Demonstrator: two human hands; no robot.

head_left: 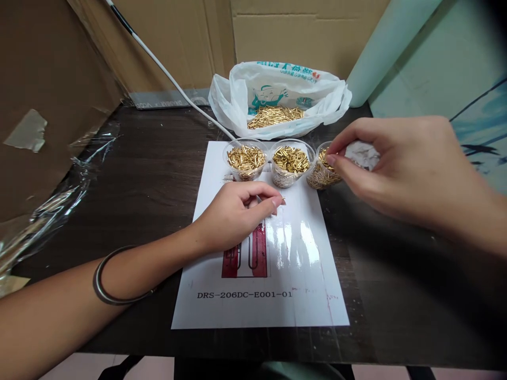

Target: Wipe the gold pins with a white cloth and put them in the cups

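My left hand (245,214) hovers above the printed sheet (214,311) with thumb and forefinger pinched. A small gold-coloured metal pin (283,199) pokes out from its fingertips. At the right, my right hand (404,169) has thumb and forefinger together at the rim of the right plastic cup (320,177). Whatever those fingertips hold is too small or hidden to see. The left cup (246,158) and the middle cup (291,161) stand beside it in a row, each filled with short gold-coloured metal pieces.
Behind the cups lies an open white plastic bag (225,103) with many gold-coloured pins (275,116). Something white and crumpled (362,154) shows behind my right hand. A white cable (170,76) runs down to the cups. Cardboard (166,47) walls the dark table's back and left.
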